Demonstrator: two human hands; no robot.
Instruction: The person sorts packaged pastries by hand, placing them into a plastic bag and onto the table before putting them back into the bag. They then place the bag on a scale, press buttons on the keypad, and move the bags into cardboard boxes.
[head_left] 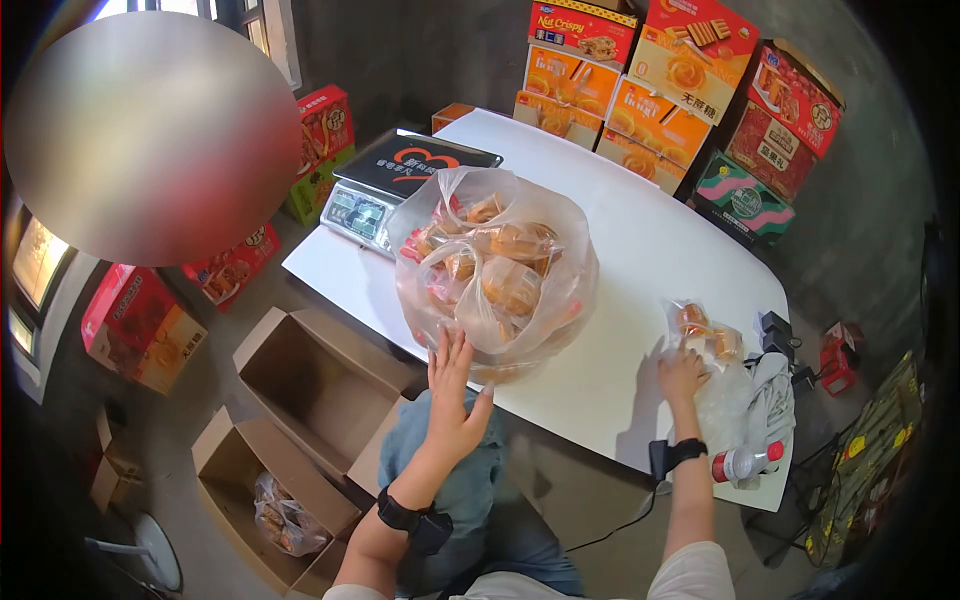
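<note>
A large clear plastic bag [570, 290] full of wrapped bread rolls [512, 286] stands on the white table [620, 400]. My left hand [452, 400] is at the bag's near side, fingers stretched out and thumb apart. Farther right, my right hand [683, 377] reaches to a few clear-wrapped rolls [727, 345] lying on the table. Its fingertips are at the wrapping, thumb and fingers apart. A crumpled clear plastic bag [722, 405] lies beside that hand.
A scale [362, 212] sits behind the big bag. A bottle [745, 462] and grey cloth [770, 395] lie at the table's right end. Open cartons [300, 375] stand on the floor at left, one with bagged goods [288, 515]. Product boxes [660, 120] line the far side.
</note>
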